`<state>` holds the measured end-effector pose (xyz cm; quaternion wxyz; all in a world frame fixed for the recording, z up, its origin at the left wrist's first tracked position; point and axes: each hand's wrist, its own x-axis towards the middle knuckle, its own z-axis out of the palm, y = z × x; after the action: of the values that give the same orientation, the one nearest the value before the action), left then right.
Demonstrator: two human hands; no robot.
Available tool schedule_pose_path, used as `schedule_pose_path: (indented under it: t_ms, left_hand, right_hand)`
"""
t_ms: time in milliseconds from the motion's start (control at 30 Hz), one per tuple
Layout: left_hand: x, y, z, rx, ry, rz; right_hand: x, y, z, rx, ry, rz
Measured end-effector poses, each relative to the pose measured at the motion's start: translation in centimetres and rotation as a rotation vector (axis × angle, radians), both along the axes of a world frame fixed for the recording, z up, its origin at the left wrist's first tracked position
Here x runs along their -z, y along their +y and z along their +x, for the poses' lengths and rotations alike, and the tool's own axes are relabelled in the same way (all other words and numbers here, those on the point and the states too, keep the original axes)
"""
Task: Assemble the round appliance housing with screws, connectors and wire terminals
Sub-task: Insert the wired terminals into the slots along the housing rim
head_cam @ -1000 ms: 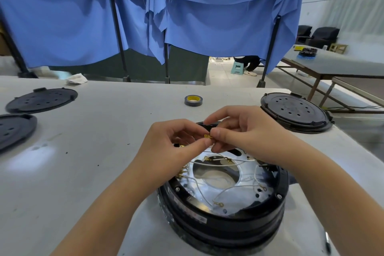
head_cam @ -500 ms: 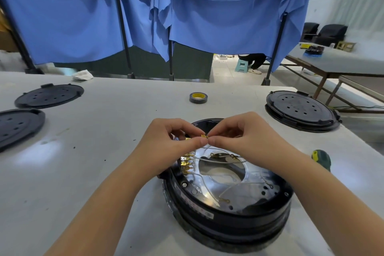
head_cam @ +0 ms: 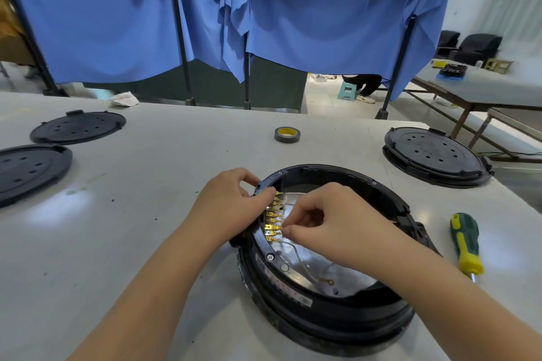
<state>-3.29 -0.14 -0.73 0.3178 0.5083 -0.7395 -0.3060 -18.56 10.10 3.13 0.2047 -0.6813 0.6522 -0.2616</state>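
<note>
A round black appliance housing (head_cam: 346, 313) lies open side up on the white table, showing a shiny metal plate (head_cam: 319, 268) and thin white wires. A row of gold wire terminals (head_cam: 272, 218) runs along its inner left rim. My left hand (head_cam: 228, 202) rests on that rim, its fingertips pinching the topmost terminal. My right hand (head_cam: 337, 223) reaches in from the right, thumb and forefinger pinched on a white wire beside a lower terminal. One ring terminal (head_cam: 327, 281) lies loose on the plate.
A green and yellow screwdriver (head_cam: 466, 243) lies right of the housing. Beyond it a roll of tape (head_cam: 287, 134) stands, with another black housing (head_cam: 437, 155) at the far right. Two black lids (head_cam: 77, 127) (head_cam: 29, 168) lie at the left. Blue curtains hang behind the table.
Both hands have dropped from above the housing to its inner left rim, where the terminals sit. The view has shifted left, so the screwdriver now shows in full.
</note>
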Motion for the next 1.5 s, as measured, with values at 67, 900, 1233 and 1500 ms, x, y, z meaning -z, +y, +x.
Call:
schedule_pose_path:
  t_ms: [67, 900, 1233, 1500]
  left_hand:
    - [-0.1, 0.0, 0.1, 0.022, -0.024, 0.007]
    - [-1.0, 0.5, 0.1, 0.026, -0.222, -0.060]
    - [-1.1, 0.4, 0.1, 0.030, -0.215, -0.045]
    - [-1.0, 0.3, 0.0, 0.021, -0.198, -0.028]
  right_hand:
    - [0.2, -0.1, 0.0, -0.002, 0.011, -0.017]
    - [0.6, -0.5, -0.8, -0.045, -0.152, 0.028]
    - [0.9, -0.5, -0.6, -0.026, -0.132, 0.039]
    - [0.9, -0.4, -0.2, -0.019, -0.099, 0.007]
